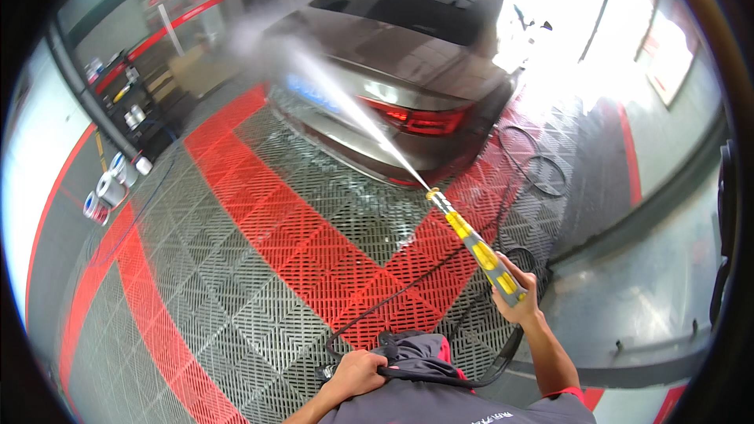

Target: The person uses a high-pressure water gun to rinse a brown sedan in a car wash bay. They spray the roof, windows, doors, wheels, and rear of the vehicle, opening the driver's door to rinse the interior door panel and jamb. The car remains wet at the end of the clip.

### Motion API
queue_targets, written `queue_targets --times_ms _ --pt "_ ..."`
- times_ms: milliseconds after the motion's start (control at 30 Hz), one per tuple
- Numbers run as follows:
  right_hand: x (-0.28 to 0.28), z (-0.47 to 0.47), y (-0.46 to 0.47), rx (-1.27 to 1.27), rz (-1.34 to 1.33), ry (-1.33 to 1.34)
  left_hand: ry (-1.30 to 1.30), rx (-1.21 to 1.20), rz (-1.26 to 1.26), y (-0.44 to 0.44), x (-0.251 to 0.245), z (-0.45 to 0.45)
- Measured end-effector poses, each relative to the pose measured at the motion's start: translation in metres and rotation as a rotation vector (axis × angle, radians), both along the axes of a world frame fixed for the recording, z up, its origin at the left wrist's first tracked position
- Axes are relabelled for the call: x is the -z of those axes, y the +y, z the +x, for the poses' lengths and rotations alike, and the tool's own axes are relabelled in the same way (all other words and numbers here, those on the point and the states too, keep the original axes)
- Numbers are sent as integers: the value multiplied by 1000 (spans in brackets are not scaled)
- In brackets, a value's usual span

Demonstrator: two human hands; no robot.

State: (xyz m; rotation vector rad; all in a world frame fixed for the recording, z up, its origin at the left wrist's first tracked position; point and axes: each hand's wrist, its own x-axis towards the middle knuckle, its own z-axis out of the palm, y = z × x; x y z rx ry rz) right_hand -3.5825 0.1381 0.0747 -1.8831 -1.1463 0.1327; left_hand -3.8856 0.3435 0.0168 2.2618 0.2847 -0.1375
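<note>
A yellow and grey pressure-washer spray gun (484, 254) points up and to the left, my right hand (521, 295) closed around its lower end. A white water jet (359, 115) leaves its brass nozzle (432, 192) and strikes the rear of a brown sedan (406, 68), where mist rises at the far left corner. The car's red tail light (433, 120) is lit. Near my waist my left hand (360, 370) grips a black hose (424, 374), which curves round towards the gun's lower end.
Hose loops (545, 175) lie on the floor right of the car. Red and grey slatted floor tiles (283, 235) spread below, wet behind the bumper. White buckets (111, 188) stand by the left wall, near a dark shelf (126, 94) with bottles. A shiny metal surface (636, 300) is at right.
</note>
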Motion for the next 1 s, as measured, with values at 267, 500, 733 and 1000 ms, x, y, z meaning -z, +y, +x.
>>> queue_targets --times_ms 267,500,733,1000 --pt "33 10 -36 401 -58 107 34 28 5 -6 0 5" --pt "73 -6 -45 311 -16 250 29 58 10 -7 -1 6" --pt "89 -8 -33 180 92 295 3 38 32 -8 -4 0" --pt "78 -8 -15 62 114 269 30 -10 9 -14 -1 -7"
